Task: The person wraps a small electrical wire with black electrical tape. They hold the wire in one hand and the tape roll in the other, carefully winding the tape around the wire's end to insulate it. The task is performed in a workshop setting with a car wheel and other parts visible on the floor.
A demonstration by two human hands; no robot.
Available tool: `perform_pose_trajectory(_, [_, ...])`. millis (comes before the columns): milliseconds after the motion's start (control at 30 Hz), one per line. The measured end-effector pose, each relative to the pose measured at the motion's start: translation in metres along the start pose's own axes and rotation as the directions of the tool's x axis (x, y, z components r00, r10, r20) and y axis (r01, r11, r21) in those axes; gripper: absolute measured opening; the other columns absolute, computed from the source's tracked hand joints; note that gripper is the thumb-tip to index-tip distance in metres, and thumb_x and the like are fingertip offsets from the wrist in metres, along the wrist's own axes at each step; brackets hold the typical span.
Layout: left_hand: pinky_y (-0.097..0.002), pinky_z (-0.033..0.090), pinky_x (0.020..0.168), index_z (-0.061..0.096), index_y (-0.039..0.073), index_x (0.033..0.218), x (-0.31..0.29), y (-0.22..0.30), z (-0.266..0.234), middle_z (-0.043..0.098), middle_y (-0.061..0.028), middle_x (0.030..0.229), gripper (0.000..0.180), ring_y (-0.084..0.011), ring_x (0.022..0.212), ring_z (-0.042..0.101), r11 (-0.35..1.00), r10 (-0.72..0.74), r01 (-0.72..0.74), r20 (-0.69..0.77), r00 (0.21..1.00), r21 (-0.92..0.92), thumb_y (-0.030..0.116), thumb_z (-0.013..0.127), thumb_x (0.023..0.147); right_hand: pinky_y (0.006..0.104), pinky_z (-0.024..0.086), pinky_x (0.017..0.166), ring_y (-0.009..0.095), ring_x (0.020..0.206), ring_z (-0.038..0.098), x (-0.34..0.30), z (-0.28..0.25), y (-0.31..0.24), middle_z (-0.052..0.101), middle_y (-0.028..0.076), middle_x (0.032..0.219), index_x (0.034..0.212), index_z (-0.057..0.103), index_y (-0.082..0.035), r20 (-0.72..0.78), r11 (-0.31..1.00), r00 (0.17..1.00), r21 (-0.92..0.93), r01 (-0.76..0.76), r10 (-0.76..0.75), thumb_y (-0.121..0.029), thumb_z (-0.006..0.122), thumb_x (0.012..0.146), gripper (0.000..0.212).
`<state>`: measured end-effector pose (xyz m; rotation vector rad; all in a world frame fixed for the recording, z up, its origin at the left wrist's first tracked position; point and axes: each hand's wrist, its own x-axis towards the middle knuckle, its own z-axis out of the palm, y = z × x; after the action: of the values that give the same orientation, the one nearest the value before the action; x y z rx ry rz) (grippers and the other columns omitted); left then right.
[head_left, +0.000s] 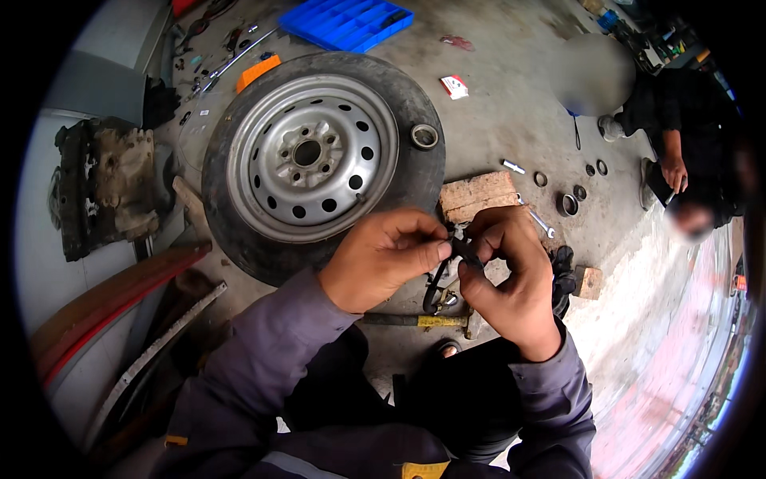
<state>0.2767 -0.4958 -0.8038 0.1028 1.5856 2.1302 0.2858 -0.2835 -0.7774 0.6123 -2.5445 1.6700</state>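
The left hand [375, 262] and right hand [517, 279] pinch a small, black, elongated part [463, 251] between them, its long axis seemingly slanting from far left to near right, neither hand clearly nearer. Beyond, a silver steel wheel [339, 164] in a black rubber tyre [421, 174] lies flat on grey concrete floor [511, 56], a blue plastic tray [319, 42] behind.
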Motion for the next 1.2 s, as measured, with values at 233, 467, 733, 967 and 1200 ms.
perform_pose_trajectory(233, [-0.0247, 0.052, 0.077, 0.061, 0.000, 0.114, 0.000, 0.000, 0.006, 0.064, -0.0014, 0.100, 0.016, -0.0083, 0.090, 0.061, 0.995, -0.014, 0.019, 0.056, 0.998, -0.096, 0.011, 0.061, 0.103, 0.0253, 0.051, 0.080, 0.011, 0.092, 0.060, 0.002, 0.002, -0.018, 0.057, 0.006, 0.106, 0.106, 0.052, 0.000, 0.179, 0.671, 0.888, 0.596, -0.440, 0.424, 0.003, 0.071, 0.090, 0.025])
perform_pose_trajectory(467, [-0.0276, 0.053, 0.070, 0.060, -0.001, 0.115, -0.003, 0.000, 0.021, 0.063, -0.0059, 0.094, 0.019, -0.0131, 0.081, 0.064, 0.983, 0.173, -0.178, -0.109, 0.979, -0.046, -0.002, 0.063, 0.096, 0.0227, 0.045, 0.071, 0.007, 0.078, 0.054, -0.004, 0.000, -0.010, 0.061, 0.001, 0.087, 0.095, 0.062, 0.001, 0.047, 0.807, 0.929, 0.481, -0.343, 0.366, -0.002, 0.073, 0.091, 0.013])
perform_pose_trajectory(733, [-0.0318, 0.054, 0.078, 0.063, 0.000, 0.112, -0.004, 0.008, 0.023, 0.063, -0.0121, 0.103, 0.030, -0.0211, 0.089, 0.065, 0.648, 0.543, -0.477, 0.078, 0.836, 0.593, -0.002, 0.075, 0.084, 0.0260, 0.046, 0.074, 0.012, 0.078, 0.057, 0.001, -0.010, -0.021, 0.064, 0.006, 0.088, 0.102, 0.070, 0.005, 0.044, 0.942, 0.980, 0.271, -0.199, 0.194, 0.000, 0.071, 0.087, 0.016])
perform_pose_trajectory(967, [-0.0274, 0.049, 0.073, 0.065, -0.002, 0.103, -0.004, -0.001, 0.019, 0.064, -0.0099, 0.098, 0.013, -0.0150, 0.084, 0.061, 0.779, 0.512, -0.478, 0.028, 0.858, 0.405, -0.001, 0.070, 0.091, 0.0307, 0.053, 0.075, 0.022, 0.087, 0.065, 0.010, -0.014, -0.012, 0.063, 0.012, 0.102, 0.099, 0.069, 0.002, 0.024, 0.991, 0.996, -0.096, 0.091, -0.089, 0.005, 0.076, 0.077, 0.023])
perform_pose_trajectory(1200, [-0.0248, 0.046, 0.065, 0.061, -0.003, 0.102, -0.010, 0.006, 0.024, 0.061, -0.0046, 0.078, 0.016, -0.0086, 0.071, 0.056, 0.958, 0.227, -0.194, -0.144, 0.963, 0.210, 0.013, 0.063, 0.102, 0.0306, 0.053, 0.068, 0.023, 0.082, 0.066, 0.004, -0.003, -0.012, 0.064, 0.010, 0.099, 0.096, 0.068, 0.001, 0.002, 0.990, 0.997, -0.121, 0.072, -0.072, 0.007, 0.075, 0.077, 0.021])
